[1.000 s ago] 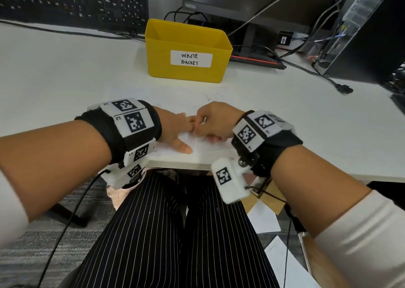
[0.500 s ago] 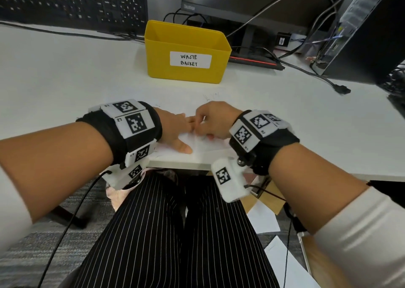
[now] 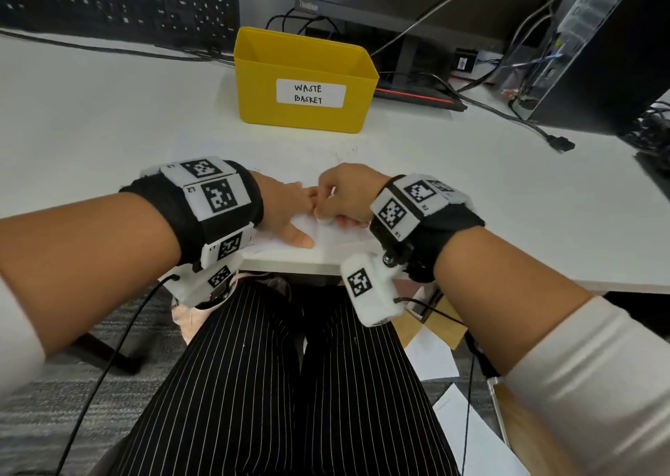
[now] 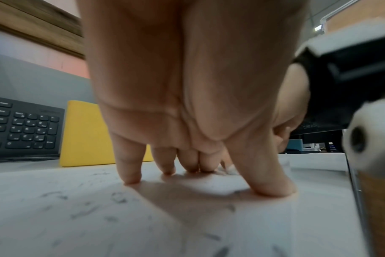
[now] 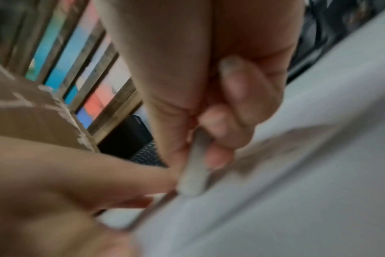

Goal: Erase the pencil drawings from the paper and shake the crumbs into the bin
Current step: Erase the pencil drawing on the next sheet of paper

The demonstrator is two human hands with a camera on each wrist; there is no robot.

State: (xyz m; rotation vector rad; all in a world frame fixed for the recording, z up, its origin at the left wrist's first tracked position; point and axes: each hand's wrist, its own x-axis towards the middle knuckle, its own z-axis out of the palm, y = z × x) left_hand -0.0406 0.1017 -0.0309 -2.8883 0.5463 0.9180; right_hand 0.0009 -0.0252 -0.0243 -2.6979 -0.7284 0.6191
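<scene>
The head camera looks forward and down from above both wrists, taking in the desk (image 3: 108, 120) and the yellow waste basket (image 3: 304, 80) beyond the knuckles. Each wrist camera sits low, very near its palm, facing along the fingers — the left one shares the waste basket (image 4: 86, 133) and keyboard (image 4: 22, 128) with the head view.

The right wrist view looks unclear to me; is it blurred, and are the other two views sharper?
Right wrist view: heavily motion-blurred, the eraser and right hand smeared. Left wrist view: sharper, the left hand casts a soft shadow on the paper, though the foreground is soft. Head view: sharp, with wide-angle bending; the waste basket label is readable.
</scene>
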